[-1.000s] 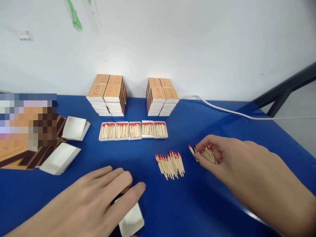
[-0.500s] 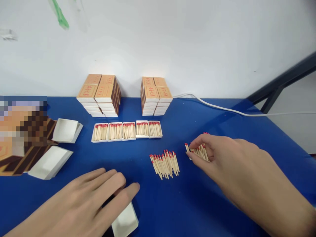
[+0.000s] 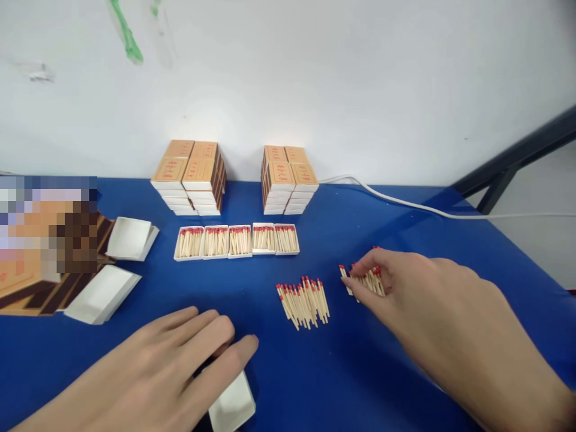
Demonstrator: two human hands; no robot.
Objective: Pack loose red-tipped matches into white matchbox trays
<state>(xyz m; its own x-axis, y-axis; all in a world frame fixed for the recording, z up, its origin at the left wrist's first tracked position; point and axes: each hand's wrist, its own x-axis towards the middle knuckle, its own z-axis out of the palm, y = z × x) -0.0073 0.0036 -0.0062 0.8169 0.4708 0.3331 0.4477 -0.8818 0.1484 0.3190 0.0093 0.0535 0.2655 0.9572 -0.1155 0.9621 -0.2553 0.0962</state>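
Note:
My right hand point(image 3: 423, 300) bends over a small heap of red-tipped matches point(image 3: 373, 282), thumb and forefinger pinched close at its left edge. The hand hides part of that heap. To its left, a looser bundle of matches point(image 3: 306, 303) lies with heads pointing away from me. My left hand point(image 3: 189, 360) rests low on the table with its fingers loosely spread. A white matchbox tray point(image 3: 234, 405) lies under its thumb, partly covered; whether it is gripped is not visible, though the thumb and fingers look apart.
Match-filled trays point(image 3: 240, 242) stand in a row. Behind them are two stacks of matchboxes point(image 3: 198, 174), point(image 3: 288, 180) near the wall. White trays point(image 3: 102, 294) and an orange box pile point(image 3: 27, 294), partly pixelated, lie left. A white cable point(image 3: 405, 204) crosses the blue table point(image 3: 405, 384).
The view has shifted slightly, so the scene sits a little lower and further right. Both hands hold nearly the same places; the right fingertips remain at the match heap.

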